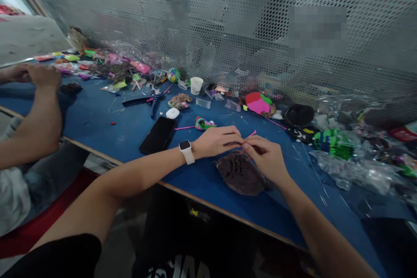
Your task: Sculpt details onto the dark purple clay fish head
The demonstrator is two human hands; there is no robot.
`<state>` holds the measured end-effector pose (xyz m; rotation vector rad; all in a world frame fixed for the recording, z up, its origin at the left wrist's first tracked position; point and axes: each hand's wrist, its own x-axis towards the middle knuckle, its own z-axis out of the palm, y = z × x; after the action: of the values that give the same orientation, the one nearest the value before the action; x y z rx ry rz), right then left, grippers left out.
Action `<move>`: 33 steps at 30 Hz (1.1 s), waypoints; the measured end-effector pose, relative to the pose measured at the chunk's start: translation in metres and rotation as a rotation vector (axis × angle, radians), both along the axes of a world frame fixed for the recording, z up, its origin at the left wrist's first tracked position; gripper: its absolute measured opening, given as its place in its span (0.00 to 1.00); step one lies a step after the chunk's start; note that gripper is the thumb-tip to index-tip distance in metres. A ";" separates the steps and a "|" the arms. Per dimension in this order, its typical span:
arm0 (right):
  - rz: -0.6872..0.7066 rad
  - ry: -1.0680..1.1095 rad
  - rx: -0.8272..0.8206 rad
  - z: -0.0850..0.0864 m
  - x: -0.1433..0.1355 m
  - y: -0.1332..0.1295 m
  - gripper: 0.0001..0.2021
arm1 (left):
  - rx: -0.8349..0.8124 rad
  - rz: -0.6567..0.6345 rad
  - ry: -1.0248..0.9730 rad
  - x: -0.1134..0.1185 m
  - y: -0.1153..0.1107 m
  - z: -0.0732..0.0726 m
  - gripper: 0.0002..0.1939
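My left hand point(220, 141), with a white-strapped watch point(186, 151) on its wrist, reaches over a dark brown, clay-like flattened lump point(239, 176) marked with grooves. My right hand point(266, 156) meets it fingertip to fingertip just above the lump's far edge. Both hands are closed in a pinch; whatever is between the fingertips is too small to make out. Behind the right fingers a short pink stick end point(252, 134) shows, and whether it is held I cannot tell. Left of the hands lies a multicoloured clay piece point(205, 124) on a pink stick.
On the blue table point(107, 137) are a black phone point(158, 134), a white case point(172, 113), blue-handled pliers point(153, 100) and a white cup point(196, 85). Coloured clay and plastic bags point(355, 171) line the perforated metal panel point(228, 17). Another person's hands point(44, 76) work at left.
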<state>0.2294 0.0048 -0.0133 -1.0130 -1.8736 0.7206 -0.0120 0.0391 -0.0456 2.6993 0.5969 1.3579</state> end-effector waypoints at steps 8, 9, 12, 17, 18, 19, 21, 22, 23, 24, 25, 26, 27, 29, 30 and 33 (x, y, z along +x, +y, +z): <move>0.003 0.117 -0.139 0.001 -0.004 -0.010 0.17 | 0.005 -0.022 0.005 0.000 -0.002 -0.001 0.16; 0.001 0.138 -0.162 0.001 -0.005 -0.011 0.17 | 0.013 -0.027 -0.011 0.001 -0.002 -0.001 0.17; -0.037 0.196 -0.198 0.001 -0.006 -0.013 0.16 | 0.016 -0.052 -0.058 0.002 -0.004 -0.001 0.19; -0.039 0.259 -0.200 0.004 -0.008 -0.014 0.15 | -0.009 -0.071 -0.037 0.000 -0.003 -0.001 0.17; -0.031 0.264 -0.222 0.005 -0.007 -0.014 0.16 | -0.011 -0.073 -0.030 0.000 -0.003 -0.001 0.16; -0.023 0.266 -0.253 0.005 -0.007 -0.015 0.17 | -0.014 -0.076 -0.026 0.000 -0.003 -0.002 0.16; -0.016 0.268 -0.312 0.007 -0.007 -0.016 0.19 | -0.018 -0.078 -0.030 0.000 -0.003 -0.002 0.14; -0.018 0.264 -0.328 0.007 -0.007 -0.016 0.20 | -0.015 -0.079 -0.040 0.000 -0.004 -0.001 0.14; -0.023 0.259 -0.332 0.007 -0.007 -0.017 0.20 | -0.010 -0.079 -0.052 0.001 -0.005 -0.001 0.13; -0.028 0.254 -0.325 0.007 -0.007 -0.017 0.20 | -0.003 -0.077 -0.067 0.001 -0.005 0.000 0.13; -0.032 0.251 -0.314 0.007 -0.007 -0.017 0.20 | 0.003 -0.074 -0.082 0.002 -0.006 0.000 0.13; -0.032 0.248 -0.306 0.007 -0.007 -0.018 0.19 | 0.002 -0.071 -0.093 0.002 -0.007 0.001 0.13; -0.031 0.250 -0.301 0.007 -0.007 -0.018 0.18 | -0.003 -0.071 -0.097 0.002 -0.008 0.001 0.14; -0.031 0.266 -0.305 0.008 -0.007 -0.019 0.17 | -0.022 -0.076 -0.089 0.001 -0.009 0.002 0.13; -0.029 0.270 -0.313 0.008 -0.008 -0.019 0.17 | -0.030 -0.078 -0.081 0.001 -0.009 0.002 0.13; -0.024 0.239 -0.319 0.009 -0.008 -0.020 0.17 | -0.026 -0.078 -0.085 0.000 -0.011 0.003 0.12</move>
<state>0.2217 -0.0152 -0.0044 -1.0907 -1.5685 1.1011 -0.0116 0.0277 -0.0424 2.6000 0.4932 1.4262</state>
